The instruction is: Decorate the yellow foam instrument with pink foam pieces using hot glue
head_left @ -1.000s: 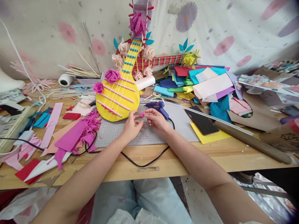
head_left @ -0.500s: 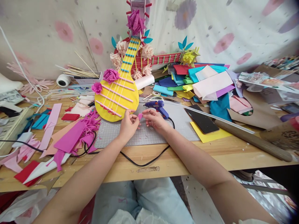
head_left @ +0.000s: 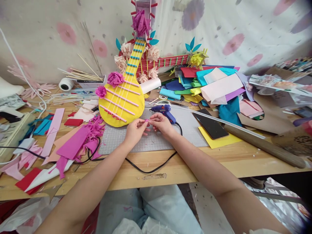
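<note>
Between my fingertips is a small piece of magenta paper (head_left: 147,120), mostly covered by the fingers. My left hand (head_left: 136,130) pinches it from the left, and my right hand (head_left: 161,124) pinches it from the right. Both hands hover over a grey cutting mat (head_left: 192,136). Just behind my right hand lies a blue glue gun (head_left: 163,111), its black cord running round to the front of the mat. Behind my left hand leans a yellow paper lute (head_left: 122,100) with pink strips, white strings and magenta paper flowers (head_left: 115,79).
Magenta paper scraps (head_left: 74,143) are heaped at the left. On the right are a black phone (head_left: 211,124) on yellow paper (head_left: 230,139), a long wooden rod (head_left: 265,146) and a clear glue stick (head_left: 234,125). Coloured paper (head_left: 221,87) is piled behind, near a red paper instrument (head_left: 170,61).
My fingertips have come closer together around the magenta piece, so less of it shows. My left index finger has curled down onto it.
</note>
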The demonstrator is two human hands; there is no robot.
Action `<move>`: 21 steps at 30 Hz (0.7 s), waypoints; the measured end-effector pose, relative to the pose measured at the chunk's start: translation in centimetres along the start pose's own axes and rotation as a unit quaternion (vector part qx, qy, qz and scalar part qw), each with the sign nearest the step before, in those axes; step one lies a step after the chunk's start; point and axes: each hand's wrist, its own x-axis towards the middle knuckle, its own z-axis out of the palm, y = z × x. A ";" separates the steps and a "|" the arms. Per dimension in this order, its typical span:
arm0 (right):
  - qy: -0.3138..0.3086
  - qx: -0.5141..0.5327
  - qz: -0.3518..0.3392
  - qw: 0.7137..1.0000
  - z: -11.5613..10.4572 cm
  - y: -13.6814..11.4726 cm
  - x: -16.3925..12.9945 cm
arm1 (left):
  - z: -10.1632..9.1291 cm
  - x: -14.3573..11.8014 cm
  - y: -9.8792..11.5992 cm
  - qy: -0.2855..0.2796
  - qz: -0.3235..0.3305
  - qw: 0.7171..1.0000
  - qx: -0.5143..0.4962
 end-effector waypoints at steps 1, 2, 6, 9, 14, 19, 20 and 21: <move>-0.015 -0.013 0.009 1.000 -0.3 -0.4 -0.1 | 0.0 0.1 0.1 0.007 -0.015 1.000 -0.010; -0.041 -0.034 0.022 0.998 -0.9 -1.0 -0.3 | -0.1 0.1 0.2 0.016 -0.028 0.999 -0.018; -0.197 -0.221 0.083 0.952 -5.1 -4.5 -1.2 | -0.4 0.3 0.3 0.029 -0.059 0.997 -0.032; -0.122 -0.383 0.072 0.913 -8.7 -5.8 -1.2 | -0.3 0.4 0.2 0.018 -0.080 0.996 -0.027; 0.096 -0.476 -0.087 0.870 -9.7 -3.2 1.1 | 0.0 0.6 0.4 0.017 -0.101 0.995 -0.013; 0.068 -0.442 -0.108 0.888 -7.4 -1.5 2.3 | 0.1 0.7 0.7 0.021 -0.106 0.994 -0.010; 0.078 -0.427 -0.089 0.897 -7.3 -1.7 2.2 | 0.1 0.7 0.7 0.022 -0.107 0.994 -0.012; 0.077 -0.405 -0.066 0.909 -7.3 -2.1 1.8 | 0.1 0.7 0.7 0.024 -0.108 0.994 -0.013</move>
